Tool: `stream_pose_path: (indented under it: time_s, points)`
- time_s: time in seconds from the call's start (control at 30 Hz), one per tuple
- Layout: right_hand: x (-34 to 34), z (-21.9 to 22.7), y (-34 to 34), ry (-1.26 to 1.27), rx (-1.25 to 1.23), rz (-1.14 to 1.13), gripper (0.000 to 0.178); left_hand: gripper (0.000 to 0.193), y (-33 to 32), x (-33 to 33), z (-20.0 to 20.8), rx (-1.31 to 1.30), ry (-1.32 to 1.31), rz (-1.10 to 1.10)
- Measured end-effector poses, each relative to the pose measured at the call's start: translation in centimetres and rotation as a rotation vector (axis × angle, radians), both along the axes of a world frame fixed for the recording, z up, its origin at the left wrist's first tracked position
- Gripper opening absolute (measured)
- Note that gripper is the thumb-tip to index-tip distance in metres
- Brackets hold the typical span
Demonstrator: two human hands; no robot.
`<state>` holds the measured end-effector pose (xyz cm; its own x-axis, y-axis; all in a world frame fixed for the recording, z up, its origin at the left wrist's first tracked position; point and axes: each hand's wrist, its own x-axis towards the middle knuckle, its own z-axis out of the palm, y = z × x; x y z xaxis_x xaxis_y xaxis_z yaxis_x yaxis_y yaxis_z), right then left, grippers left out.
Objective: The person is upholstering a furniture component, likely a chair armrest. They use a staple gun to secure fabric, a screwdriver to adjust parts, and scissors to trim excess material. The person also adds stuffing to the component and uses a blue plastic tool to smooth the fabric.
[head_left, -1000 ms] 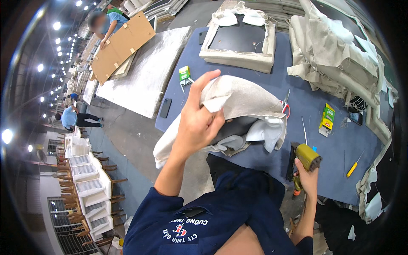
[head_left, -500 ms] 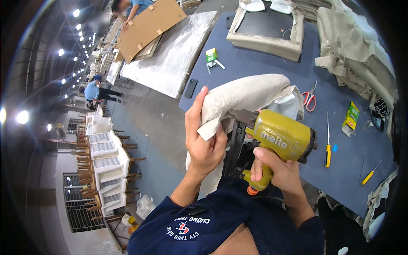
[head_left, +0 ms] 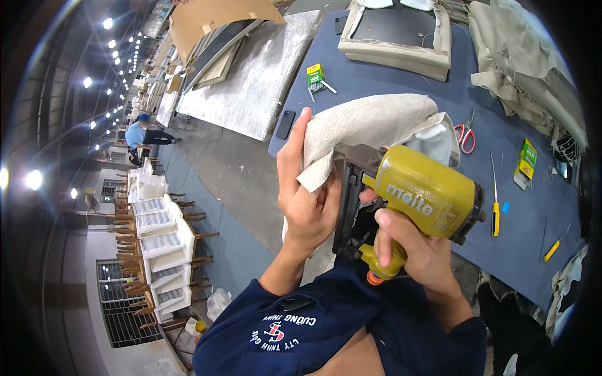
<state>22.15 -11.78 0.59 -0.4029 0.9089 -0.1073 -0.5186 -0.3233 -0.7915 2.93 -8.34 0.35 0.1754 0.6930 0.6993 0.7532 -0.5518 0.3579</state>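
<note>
My left hand (head_left: 306,210) grips the near left end of a beige fabric-covered upholstery piece (head_left: 370,122), its fingers closed on the folded cloth edge. White padding shows at the piece's right end. A yellow pneumatic staple gun (head_left: 433,194) is in my right hand (head_left: 417,250), which wraps round its handle. The gun's dark nose meets the fabric close to my left fingers; the exact contact point is hidden. An orange fitting (head_left: 374,278) sits at the base of the gun's handle.
On the blue table (head_left: 401,88) lie red-handled scissors (head_left: 465,138), yellow-handled screwdrivers (head_left: 495,219), a phone (head_left: 285,125), green-and-yellow boxes (head_left: 315,74) and a padded frame (head_left: 395,56). Beige covers (head_left: 520,69) pile at the right. White chairs (head_left: 164,238) stand at the left.
The gun and fabric piece keep nearly the same position against each other, while the view has shifted slightly. At the back, the cardboard sheet has tilted and the person holding it is mostly out of view.
</note>
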Motion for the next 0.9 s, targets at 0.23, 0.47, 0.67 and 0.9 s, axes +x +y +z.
stream_pose_path:
  time_s: [0.23,0.47,0.67,0.9]
  points:
    - [-0.9,0.1,-0.6,0.006,-0.056,-0.032,0.027,0.030,-0.3,-0.4,0.0,-0.046,-0.046,0.002]
    - [-0.6,2.0,-1.1,-0.091,-0.114,-0.043,0.018,0.033,0.1,-1.3,0.1,-0.004,0.055,-0.166]
    - [-1.5,1.9,4.0,-0.136,0.024,-0.174,0.025,0.027,4.6,-1.8,0.4,0.014,0.029,-0.148]
    - [6.8,-7.6,4.8,-0.642,0.115,-0.254,0.033,0.013,6.2,-5.3,-0.8,0.026,-0.183,-0.044]
